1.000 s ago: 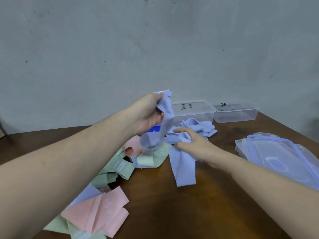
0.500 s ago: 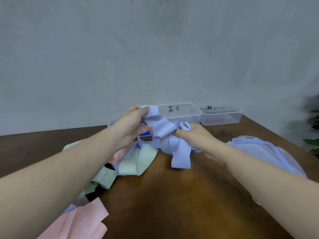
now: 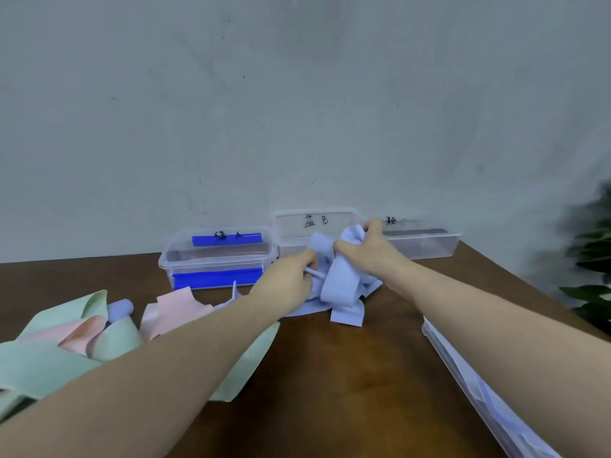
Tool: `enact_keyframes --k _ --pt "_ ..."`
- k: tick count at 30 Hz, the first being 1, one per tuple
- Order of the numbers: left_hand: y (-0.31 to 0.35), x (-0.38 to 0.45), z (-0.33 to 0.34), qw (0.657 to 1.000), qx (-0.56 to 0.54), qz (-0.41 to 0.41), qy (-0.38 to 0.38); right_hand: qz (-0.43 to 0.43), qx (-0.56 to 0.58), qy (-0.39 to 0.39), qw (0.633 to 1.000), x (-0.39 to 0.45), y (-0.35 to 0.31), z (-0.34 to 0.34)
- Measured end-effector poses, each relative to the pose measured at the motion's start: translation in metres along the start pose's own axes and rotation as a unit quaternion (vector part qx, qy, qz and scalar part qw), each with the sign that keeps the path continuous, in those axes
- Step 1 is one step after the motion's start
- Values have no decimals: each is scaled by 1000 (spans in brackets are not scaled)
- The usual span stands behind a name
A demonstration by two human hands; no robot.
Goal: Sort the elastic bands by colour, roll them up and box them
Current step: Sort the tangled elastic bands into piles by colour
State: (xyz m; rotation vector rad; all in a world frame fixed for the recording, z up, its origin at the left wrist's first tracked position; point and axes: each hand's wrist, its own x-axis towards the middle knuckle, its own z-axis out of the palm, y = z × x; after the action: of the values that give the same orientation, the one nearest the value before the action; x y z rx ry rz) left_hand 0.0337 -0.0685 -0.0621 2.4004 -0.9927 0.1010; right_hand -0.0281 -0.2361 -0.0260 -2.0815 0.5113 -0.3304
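Observation:
A bunch of lilac-blue elastic bands lies heaped on the brown table just in front of the middle clear box. My left hand grips the bunch from the left, and my right hand grips its top from the right. Green bands and pink bands lie loose at the left, partly under my left forearm. A clear box with blue clips stands left of the middle box, and a third clear box stands to the right.
Clear lids with blue rims are stacked at the right table edge under my right forearm. A green plant shows blurred at the far right. The grey wall rises right behind the boxes.
The view has swung up and to the right. Both hands moved the lilac-blue bunch back towards the middle box, and my right hand now grips its top instead of its front.

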Motion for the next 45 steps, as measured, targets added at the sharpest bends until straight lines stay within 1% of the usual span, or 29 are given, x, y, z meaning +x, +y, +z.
enact_keyframes --k 2,4,6,7,8,9,10,11,12,13,14,16,17,19,21,22,25,27,28,31,35,39,40,42,45 --pt "-7 0 11 998 62 20 -17 -8 -8 12 1000 8 9 6" --pt "-8 -3 15 991 123 51 -24 3 -2 18 1000 12 19 14" --pt "-10 -5 15 985 157 66 -30 -5 -9 37 999 16 30 24" --pt "-10 -5 15 985 159 64 -35 -19 -40 46 998 17 36 28" --pt "-11 -6 15 985 157 59 -40 -36 -99 54 993 18 41 31" --pt "-13 -6 15 985 155 55 -47 -52 -186 71 979 18 46 33" --pt "-14 -7 16 985 154 54 -53 -77 -284 99 951 18 50 34" --pt "-16 -8 18 985 151 55 -61 -112 -366 129 915 19 54 34" --pt "-19 -8 19 985 145 61 -66 -149 -412 152 886 19 55 34" --pt "-22 -8 20 986 135 64 -73 -174 -421 163 875 18 54 32" --pt "-24 -9 21 987 119 69 -78 -180 -403 158 883 17 52 31" --pt "-26 -11 17 989 92 75 -85 -152 -308 126 931 14 44 25" --pt "-25 -13 16 989 97 78 -81 -136 -257 116 950 14 41 23" --pt "-25 -16 15 984 144 80 -61 -121 -174 113 971 12 39 20" --pt "-22 -21 17 978 191 75 -42 -118 -157 80 977 9 41 20" --pt "-19 -23 17 977 197 72 -44 -127 -176 56 975 7 43 22" --pt "-16 -28 15 976 197 64 -66 -173 -253 -5 952 -5 43 22" --pt "-17 -31 8 977 195 59 -63 -172 -253 -36 951 -12 38 17" --pt "-17 -34 3 978 192 57 -61 -168 -238 -38 956 -14 37 14" --pt "-17 -46 -9 979 188 43 -72 -153 -199 -9 968 -20 33 4" --pt "-20 -65 -26 977 192 29 -88 -185 -266 27 946 -34 32 -5" --pt "-26 -86 -52 981 176 11 -85 -220 -269 35 937 -53 25 -11" --pt "-29 -93 -58 981 174 7 -80 -227 -262 23 938 -59 22 -9" --pt "-36 -107 -72 982 176 -15 -67 -243 -265 -29 933 -72 12 -1" --pt "-48 -128 -90 976 199 -65 -63 -265 -292 -95 914 -93 -4 20"
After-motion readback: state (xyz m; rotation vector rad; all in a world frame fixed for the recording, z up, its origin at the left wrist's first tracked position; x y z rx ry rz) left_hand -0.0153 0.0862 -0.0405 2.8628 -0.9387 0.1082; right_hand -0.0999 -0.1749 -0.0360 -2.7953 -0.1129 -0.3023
